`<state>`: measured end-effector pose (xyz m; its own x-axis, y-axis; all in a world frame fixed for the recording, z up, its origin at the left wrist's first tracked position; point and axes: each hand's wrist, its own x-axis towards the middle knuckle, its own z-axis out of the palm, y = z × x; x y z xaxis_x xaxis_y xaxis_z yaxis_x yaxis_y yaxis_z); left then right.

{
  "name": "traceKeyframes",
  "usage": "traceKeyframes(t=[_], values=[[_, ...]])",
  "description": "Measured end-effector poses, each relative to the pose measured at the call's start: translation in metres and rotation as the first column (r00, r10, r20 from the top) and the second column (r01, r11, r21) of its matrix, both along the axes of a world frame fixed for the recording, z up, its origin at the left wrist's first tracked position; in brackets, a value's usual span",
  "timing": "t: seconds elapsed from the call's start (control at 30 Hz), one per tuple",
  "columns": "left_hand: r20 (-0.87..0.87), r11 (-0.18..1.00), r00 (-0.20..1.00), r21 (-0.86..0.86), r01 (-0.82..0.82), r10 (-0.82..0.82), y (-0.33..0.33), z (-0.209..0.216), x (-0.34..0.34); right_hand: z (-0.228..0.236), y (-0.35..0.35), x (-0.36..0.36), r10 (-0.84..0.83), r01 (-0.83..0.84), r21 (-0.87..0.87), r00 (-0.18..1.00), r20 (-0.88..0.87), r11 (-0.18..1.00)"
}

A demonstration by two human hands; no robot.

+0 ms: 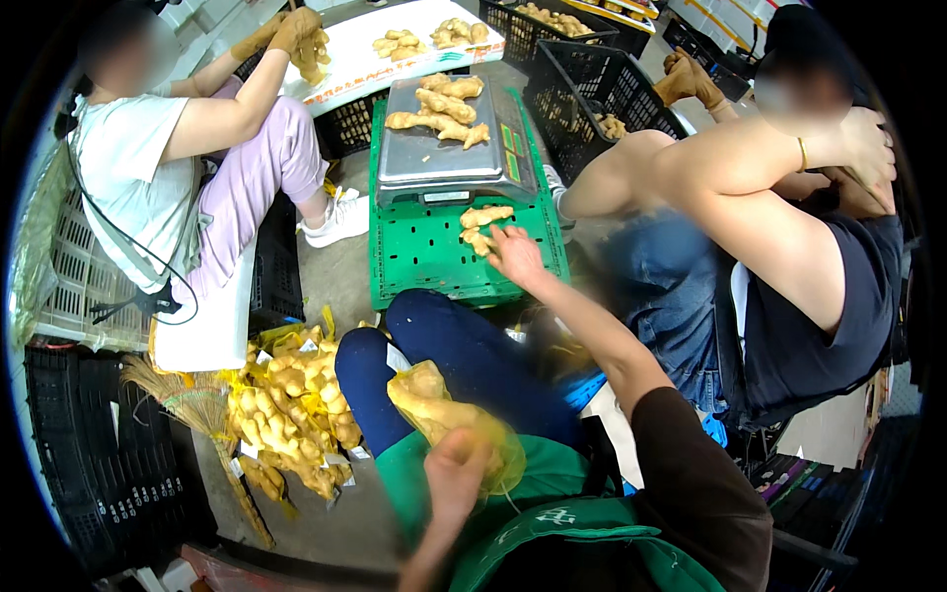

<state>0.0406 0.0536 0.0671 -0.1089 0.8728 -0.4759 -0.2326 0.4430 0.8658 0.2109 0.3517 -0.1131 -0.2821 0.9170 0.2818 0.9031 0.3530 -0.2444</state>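
Note:
In my left hand [459, 474] is the gathered part of a yellow mesh bag [508, 456], its fingers closed on the netting. Ginger roots [424, 390] fill the bag, which lies over my lap. My right hand [517, 257] stretches out to the green crate [414, 252], its thumb and fingers at the end of a small ginger root [477, 241]. Another ginger root [488, 214] lies just beyond it. On the crate stands a digital scale [424, 163], with several ginger roots [449, 128] on its metal pan.
Bagged ginger [291, 405] is heaped on the floor at left, beside a straw broom [187, 400]. One person [148, 148] sits at left, handling ginger with gloves; another [779, 197] sits at right. Black crates [572, 89] and a white foam board [365, 74] stand behind.

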Motion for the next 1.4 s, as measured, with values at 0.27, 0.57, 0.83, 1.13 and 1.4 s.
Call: traceKeyframes(t=[0.27, 0.57, 0.83, 1.13, 1.4], values=[[0.054, 0.980, 0.980, 0.041, -0.193, 0.190, 0.004, 0.010, 0.009, 0.027, -0.023, 0.012, -0.177, -0.016, -0.623, 0.953, -0.246, 0.782], [0.202, 0.967, 0.946, -0.035, -0.251, 0.253, 0.006, 0.021, 0.009, 0.188, -0.251, 0.005, 0.461, -0.779, -0.355, 0.603, -0.651, 0.517], [-0.157, 0.954, 0.964, 0.246, -0.170, 0.212, -0.019, 0.018, -0.001, 0.191, -0.259, 0.004, 0.653, -0.658, -0.286, 0.747, -0.127, 0.697], [-0.347, 0.911, 0.933, 0.408, 0.056, 0.098, -0.040, 0.022, 0.022, 0.211, -0.251, 0.004, 0.204, -0.574, -0.760, 0.819, -0.536, 0.306], [-0.457, 0.812, 0.872, 0.568, 0.134, 0.175, -0.045, 0.016, 0.024, 0.180, -0.285, -0.023, 0.378, -0.497, -0.383, 0.859, -0.346, 0.779]])
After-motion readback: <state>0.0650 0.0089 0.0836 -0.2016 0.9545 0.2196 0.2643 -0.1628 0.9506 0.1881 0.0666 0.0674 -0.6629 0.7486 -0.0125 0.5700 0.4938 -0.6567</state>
